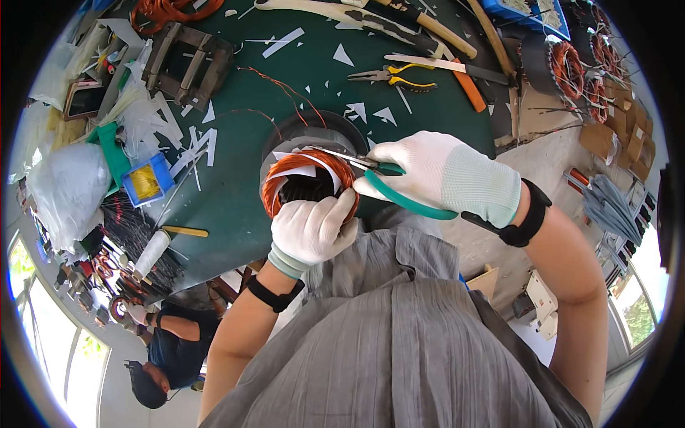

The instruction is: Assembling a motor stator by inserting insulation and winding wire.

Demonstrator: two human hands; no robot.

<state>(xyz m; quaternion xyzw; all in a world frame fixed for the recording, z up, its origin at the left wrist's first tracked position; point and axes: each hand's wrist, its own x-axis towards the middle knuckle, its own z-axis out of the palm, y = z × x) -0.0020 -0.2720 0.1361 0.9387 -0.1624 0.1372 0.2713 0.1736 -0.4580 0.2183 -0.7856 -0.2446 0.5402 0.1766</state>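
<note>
The right hand is closed round the green-handled scissors, whose blades look slightly apart at the far rim of the copper coil; the left hand clasps the coil's near rim, close to the table's near edge. From where I stand, clean work here would mean keeping the blade tips on the white paper strip and off the copper, with left fingers well back and short snips. Just beyond, loose copper wires trail over the table and could snag a blade. Paper scraps litter the far side, pliers lie toward the far right corner, and a blue tray sits by the left edge.
</note>
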